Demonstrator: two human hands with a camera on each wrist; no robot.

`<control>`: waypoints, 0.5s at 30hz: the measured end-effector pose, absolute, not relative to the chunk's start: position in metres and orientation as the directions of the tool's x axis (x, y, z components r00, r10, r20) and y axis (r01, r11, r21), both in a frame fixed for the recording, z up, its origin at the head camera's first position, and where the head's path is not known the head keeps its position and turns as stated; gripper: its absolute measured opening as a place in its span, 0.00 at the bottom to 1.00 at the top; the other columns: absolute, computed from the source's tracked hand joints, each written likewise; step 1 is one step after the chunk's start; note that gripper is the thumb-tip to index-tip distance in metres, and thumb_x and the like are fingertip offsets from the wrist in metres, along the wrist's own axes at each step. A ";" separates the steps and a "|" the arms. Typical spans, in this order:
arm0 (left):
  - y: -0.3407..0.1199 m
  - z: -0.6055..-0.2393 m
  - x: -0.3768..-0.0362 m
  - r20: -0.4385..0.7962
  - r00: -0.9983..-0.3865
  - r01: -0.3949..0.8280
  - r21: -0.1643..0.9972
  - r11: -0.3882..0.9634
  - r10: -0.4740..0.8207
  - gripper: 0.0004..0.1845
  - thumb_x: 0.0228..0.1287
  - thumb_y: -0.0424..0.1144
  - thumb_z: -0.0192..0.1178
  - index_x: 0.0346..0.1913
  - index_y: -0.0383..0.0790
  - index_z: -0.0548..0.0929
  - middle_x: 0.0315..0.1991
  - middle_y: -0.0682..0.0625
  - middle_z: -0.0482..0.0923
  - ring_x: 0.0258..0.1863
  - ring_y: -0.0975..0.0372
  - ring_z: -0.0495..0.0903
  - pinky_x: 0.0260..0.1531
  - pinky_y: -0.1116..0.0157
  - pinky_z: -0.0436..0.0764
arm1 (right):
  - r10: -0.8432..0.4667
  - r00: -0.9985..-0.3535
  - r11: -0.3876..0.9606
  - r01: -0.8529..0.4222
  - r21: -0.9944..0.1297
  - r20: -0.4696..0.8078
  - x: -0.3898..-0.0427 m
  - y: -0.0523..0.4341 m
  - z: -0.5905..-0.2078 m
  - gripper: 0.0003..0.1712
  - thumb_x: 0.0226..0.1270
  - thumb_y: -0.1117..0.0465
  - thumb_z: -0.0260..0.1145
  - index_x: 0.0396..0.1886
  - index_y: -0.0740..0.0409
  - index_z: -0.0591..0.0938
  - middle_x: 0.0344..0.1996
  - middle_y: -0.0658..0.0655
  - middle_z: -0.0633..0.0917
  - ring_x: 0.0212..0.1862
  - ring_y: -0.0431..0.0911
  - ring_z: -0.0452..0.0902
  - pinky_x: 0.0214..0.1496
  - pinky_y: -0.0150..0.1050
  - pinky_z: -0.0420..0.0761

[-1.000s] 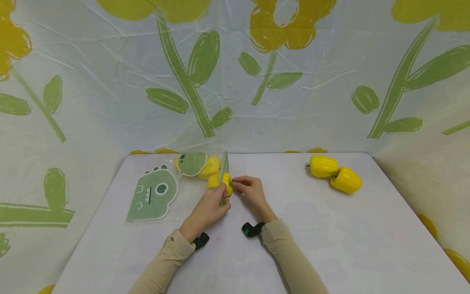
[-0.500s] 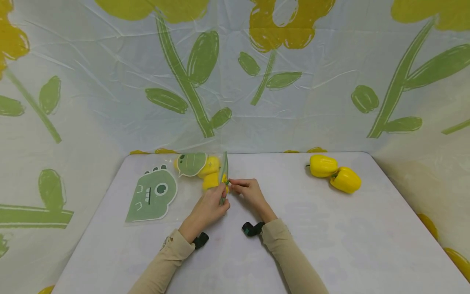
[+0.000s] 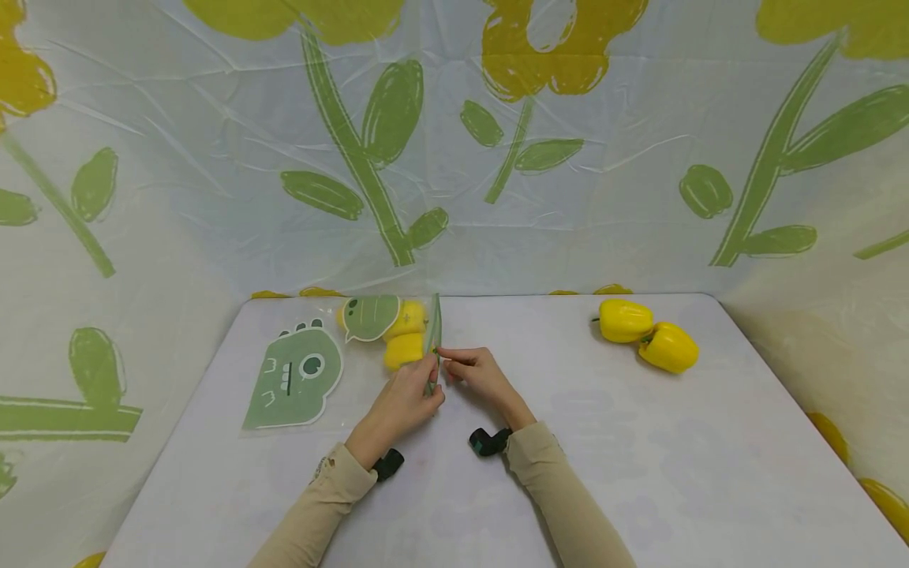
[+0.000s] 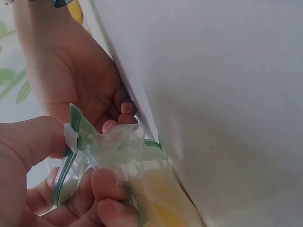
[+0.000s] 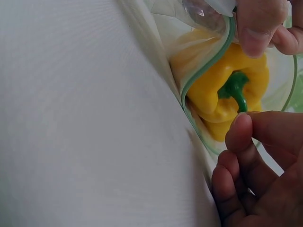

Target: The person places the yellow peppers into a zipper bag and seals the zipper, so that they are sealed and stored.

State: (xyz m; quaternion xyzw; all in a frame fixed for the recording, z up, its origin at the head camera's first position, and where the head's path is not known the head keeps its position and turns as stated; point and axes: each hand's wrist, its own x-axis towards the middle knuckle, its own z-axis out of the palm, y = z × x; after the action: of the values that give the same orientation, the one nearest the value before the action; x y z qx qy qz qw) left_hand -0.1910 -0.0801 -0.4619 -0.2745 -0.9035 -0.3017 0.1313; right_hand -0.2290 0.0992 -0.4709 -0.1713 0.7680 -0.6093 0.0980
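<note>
A clear zip bag [image 3: 398,331] with a green dinosaur print lies at the back left of the table, with yellow peppers inside. My left hand [image 3: 415,390] pinches the bag's green zip rim [image 4: 78,127] beside its white slider [image 4: 70,136] and holds the mouth open. My right hand [image 3: 472,369] is at the mouth with curled fingers. Its fingertips [image 5: 241,130] meet the green stem [image 5: 235,90] of a yellow pepper [image 5: 213,90] that sits just inside the rim. Two more yellow peppers [image 3: 646,335] lie loose at the back right.
A second, flat dinosaur-print bag [image 3: 291,379] lies left of the filled one. The white table [image 3: 639,473] is backed and flanked by plastic sheeting printed with flowers, close behind the bags.
The pepper at the bag mouth has slid left into the bag, with my right hand following it. My left hand has kept its hold on the rim.
</note>
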 end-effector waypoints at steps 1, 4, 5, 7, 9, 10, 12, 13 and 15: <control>-0.080 -0.462 -0.191 0.400 -0.815 0.575 0.474 0.666 0.419 0.14 0.51 0.28 0.64 0.31 0.42 0.67 0.20 0.56 0.60 0.17 0.64 0.62 0.17 0.69 0.62 | -0.395 -0.917 0.201 -0.148 -0.968 0.058 -0.227 0.099 -0.466 0.20 0.69 0.73 0.56 0.59 0.72 0.78 0.30 0.78 0.79 0.29 0.47 0.68 0.31 0.31 0.66; -0.080 -0.461 -0.191 0.387 -0.820 0.570 0.483 0.665 0.421 0.14 0.52 0.28 0.64 0.31 0.42 0.67 0.20 0.56 0.60 0.17 0.64 0.62 0.17 0.69 0.62 | -0.420 -0.906 0.217 -0.163 -0.962 0.059 -0.221 0.099 -0.453 0.20 0.69 0.73 0.56 0.59 0.73 0.77 0.30 0.79 0.77 0.28 0.45 0.67 0.31 0.30 0.66; -0.080 -0.461 -0.191 0.382 -0.822 0.567 0.486 0.665 0.423 0.14 0.53 0.28 0.64 0.31 0.42 0.67 0.20 0.56 0.60 0.17 0.64 0.63 0.17 0.69 0.62 | -0.424 -0.904 0.224 -0.163 -0.961 0.055 -0.220 0.099 -0.452 0.20 0.70 0.73 0.55 0.60 0.73 0.77 0.30 0.80 0.77 0.27 0.44 0.66 0.31 0.30 0.65; -0.081 -0.461 -0.191 0.372 -0.826 0.563 0.492 0.664 0.424 0.14 0.53 0.28 0.64 0.32 0.42 0.67 0.20 0.56 0.60 0.17 0.64 0.63 0.17 0.69 0.62 | -0.429 -0.902 0.230 -0.165 -0.959 0.052 -0.219 0.098 -0.450 0.20 0.70 0.73 0.55 0.60 0.72 0.77 0.30 0.80 0.76 0.26 0.41 0.65 0.31 0.30 0.64; -0.081 -0.460 -0.191 0.366 -0.827 0.561 0.495 0.664 0.426 0.14 0.53 0.28 0.64 0.32 0.42 0.67 0.20 0.56 0.60 0.18 0.64 0.63 0.18 0.69 0.63 | -0.436 -0.898 0.229 -0.170 -0.958 0.055 -0.219 0.098 -0.450 0.20 0.70 0.73 0.55 0.60 0.72 0.76 0.30 0.80 0.76 0.25 0.39 0.63 0.31 0.30 0.64; -0.081 -0.461 -0.191 0.364 -0.828 0.560 0.495 0.665 0.427 0.14 0.53 0.28 0.64 0.32 0.42 0.67 0.20 0.56 0.60 0.18 0.64 0.64 0.18 0.68 0.63 | -0.439 -0.897 0.231 -0.169 -0.958 0.052 -0.219 0.098 -0.450 0.20 0.71 0.73 0.55 0.61 0.71 0.76 0.30 0.80 0.76 0.25 0.39 0.63 0.31 0.30 0.64; -0.081 -0.461 -0.191 0.362 -0.828 0.560 0.495 0.664 0.428 0.14 0.53 0.28 0.64 0.32 0.42 0.67 0.20 0.56 0.61 0.19 0.64 0.64 0.18 0.69 0.64 | -0.445 -0.894 0.235 -0.172 -0.957 0.051 -0.220 0.099 -0.451 0.20 0.72 0.72 0.55 0.61 0.70 0.77 0.31 0.80 0.77 0.26 0.42 0.66 0.32 0.31 0.66; -0.081 -0.461 -0.191 0.361 -0.829 0.559 0.495 0.665 0.428 0.14 0.53 0.28 0.64 0.32 0.43 0.68 0.20 0.56 0.61 0.19 0.64 0.64 0.18 0.69 0.64 | -0.446 -0.893 0.237 -0.175 -0.955 0.053 -0.221 0.100 -0.451 0.20 0.72 0.72 0.55 0.61 0.70 0.77 0.31 0.79 0.78 0.27 0.46 0.68 0.33 0.32 0.67; -0.081 -0.462 -0.192 0.361 -0.829 0.559 0.494 0.666 0.428 0.14 0.53 0.28 0.64 0.32 0.43 0.68 0.20 0.56 0.61 0.19 0.65 0.64 0.19 0.69 0.64 | -0.450 -0.891 0.230 -0.178 -0.957 0.058 -0.223 0.103 -0.451 0.21 0.72 0.72 0.54 0.62 0.71 0.76 0.32 0.79 0.79 0.29 0.56 0.72 0.34 0.34 0.69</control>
State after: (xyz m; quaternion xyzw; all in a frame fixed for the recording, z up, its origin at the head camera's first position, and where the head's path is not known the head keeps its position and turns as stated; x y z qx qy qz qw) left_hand -0.1916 -0.0807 -0.4617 -0.2722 -0.9062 -0.3051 0.1078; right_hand -0.2233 0.1029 -0.4515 -0.2025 0.7757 -0.5864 0.1159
